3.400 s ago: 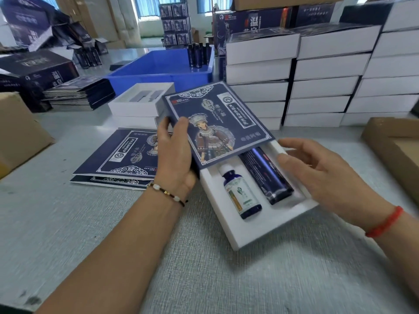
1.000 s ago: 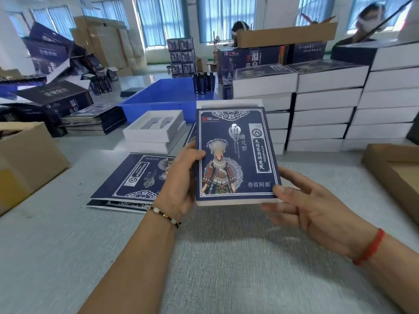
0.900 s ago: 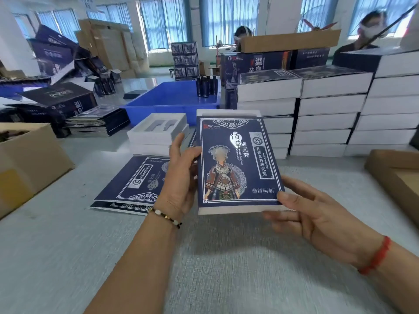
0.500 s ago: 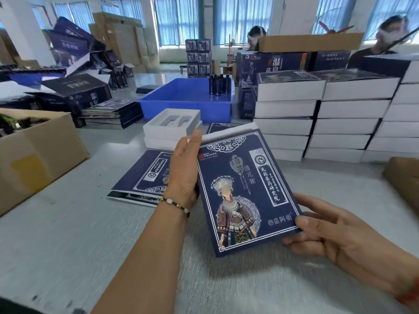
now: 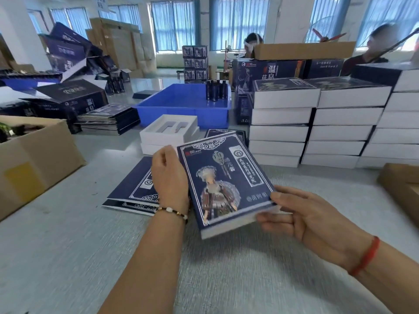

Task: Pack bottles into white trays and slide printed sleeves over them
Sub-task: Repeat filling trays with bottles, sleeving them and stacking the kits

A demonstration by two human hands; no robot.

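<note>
I hold the sleeved tray point(image 5: 224, 184) tilted above the table point(image 5: 68, 257), my left hand point(image 5: 169, 177) gripping its nine-o'clock edge, my right hand point(image 5: 301, 219) pinching the five-o'clock corner, likely to carry it to the finished stacks point(image 5: 281, 123) at one o'clock.

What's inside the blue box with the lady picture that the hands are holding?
You can't see inside now. The printed sleeve covers the white tray, so only the tray's white edge shows at the near end. The left hand and right hand hold its sides.
</note>
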